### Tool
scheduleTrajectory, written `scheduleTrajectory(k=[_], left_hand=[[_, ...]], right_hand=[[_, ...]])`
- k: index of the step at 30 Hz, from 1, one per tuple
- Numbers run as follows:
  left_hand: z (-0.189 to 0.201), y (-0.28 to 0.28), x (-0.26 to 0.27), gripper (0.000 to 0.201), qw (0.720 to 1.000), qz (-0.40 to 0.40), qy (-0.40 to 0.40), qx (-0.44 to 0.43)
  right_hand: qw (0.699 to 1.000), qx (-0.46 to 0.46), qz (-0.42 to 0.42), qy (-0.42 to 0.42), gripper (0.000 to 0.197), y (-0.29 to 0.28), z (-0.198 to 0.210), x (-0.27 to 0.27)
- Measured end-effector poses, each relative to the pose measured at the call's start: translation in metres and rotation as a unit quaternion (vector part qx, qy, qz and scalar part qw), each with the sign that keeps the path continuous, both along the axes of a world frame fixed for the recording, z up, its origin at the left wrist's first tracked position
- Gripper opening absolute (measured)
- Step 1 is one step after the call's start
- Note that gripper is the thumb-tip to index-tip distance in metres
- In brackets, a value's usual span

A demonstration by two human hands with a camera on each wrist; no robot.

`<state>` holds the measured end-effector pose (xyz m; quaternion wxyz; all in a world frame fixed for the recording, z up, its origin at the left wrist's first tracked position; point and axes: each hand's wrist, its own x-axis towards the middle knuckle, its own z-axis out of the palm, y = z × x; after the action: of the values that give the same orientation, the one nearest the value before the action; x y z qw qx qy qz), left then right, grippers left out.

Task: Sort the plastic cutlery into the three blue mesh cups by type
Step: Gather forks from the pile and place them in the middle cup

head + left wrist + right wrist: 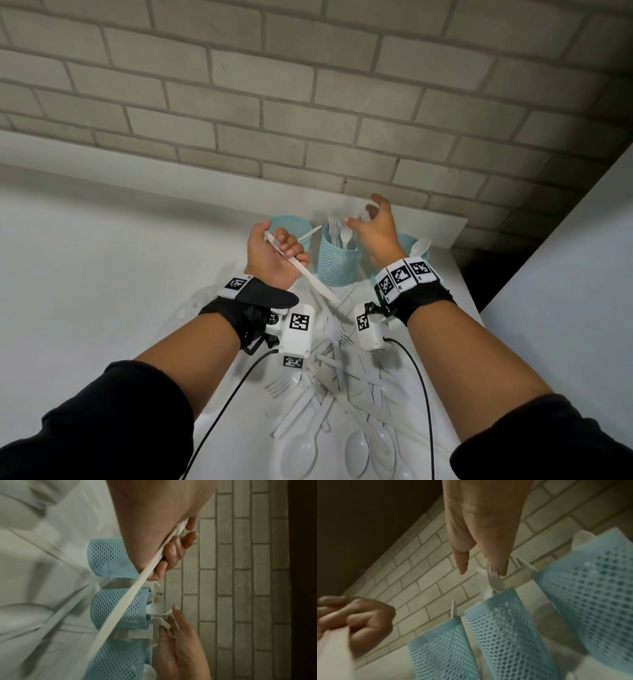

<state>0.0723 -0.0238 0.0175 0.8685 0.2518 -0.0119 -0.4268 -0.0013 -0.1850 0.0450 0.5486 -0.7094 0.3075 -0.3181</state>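
Three blue mesh cups stand in a row by the brick wall: left cup point(291, 228), middle cup point(337, 263), right cup point(409, 241) partly hidden behind my right wrist. My left hand point(274, 251) grips a white plastic knife point(301, 269) in front of the left cup, with the fingers point(173, 553) curled round it and the knife point(130, 596) slanting down. My right hand point(371, 222) hovers open above the middle cup, fingers spread and holding nothing. Its fingertips point(462, 566) are close to a fork point(494, 578) that stands in the middle cup point(501, 628).
A loose pile of white forks, knives and spoons point(342, 394) lies on the white table point(102, 274) between my forearms. A white piece point(308, 234) sticks out of the left cup and a spoon point(421, 246) out of the right. The brick wall point(308, 102) is just behind the cups.
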Motion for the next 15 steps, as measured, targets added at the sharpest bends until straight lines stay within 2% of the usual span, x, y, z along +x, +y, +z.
scheduleTrajectory(k=[2, 4, 6, 7, 8, 9, 11, 12, 15], left_hand=[[0.005, 0.002, 0.000, 0.030, 0.999, 0.026, 0.012, -0.016], [0.012, 0.004, 0.000, 0.016, 0.997, 0.062, 0.035, -0.033], [0.020, 0.006, 0.002, 0.006, 0.992, 0.094, 0.060, -0.053], [0.023, 0.006, 0.002, 0.007, 0.990, 0.103, 0.070, -0.062], [0.025, 0.006, 0.003, 0.009, 0.989, 0.109, 0.076, -0.070], [0.028, 0.007, 0.002, 0.011, 0.988, 0.113, 0.080, -0.073], [0.031, 0.008, 0.000, 0.014, 0.988, 0.119, 0.079, -0.050], [0.031, 0.009, -0.002, 0.017, 0.989, 0.121, 0.078, -0.024], [0.024, 0.012, -0.003, 0.033, 0.990, 0.110, 0.049, 0.077]], right_hand=[[0.990, -0.143, -0.008, -0.007, 0.057, 0.011, 0.013, -0.007], [0.975, -0.221, 0.027, -0.001, 0.031, 0.023, 0.025, -0.011], [0.964, -0.223, 0.121, 0.086, 0.011, 0.035, 0.033, -0.014], [0.945, -0.229, 0.167, 0.164, 0.014, 0.039, 0.035, -0.015], [0.925, -0.222, 0.204, 0.232, 0.020, 0.041, 0.034, -0.016], [0.920, -0.183, 0.224, 0.265, 0.020, 0.041, 0.034, -0.017], [0.945, -0.066, 0.225, 0.229, 0.006, 0.040, 0.033, -0.018], [0.958, -0.028, 0.206, 0.196, 0.007, 0.037, 0.033, -0.017], [0.977, -0.027, 0.143, 0.154, 0.019, 0.030, 0.039, -0.013]])
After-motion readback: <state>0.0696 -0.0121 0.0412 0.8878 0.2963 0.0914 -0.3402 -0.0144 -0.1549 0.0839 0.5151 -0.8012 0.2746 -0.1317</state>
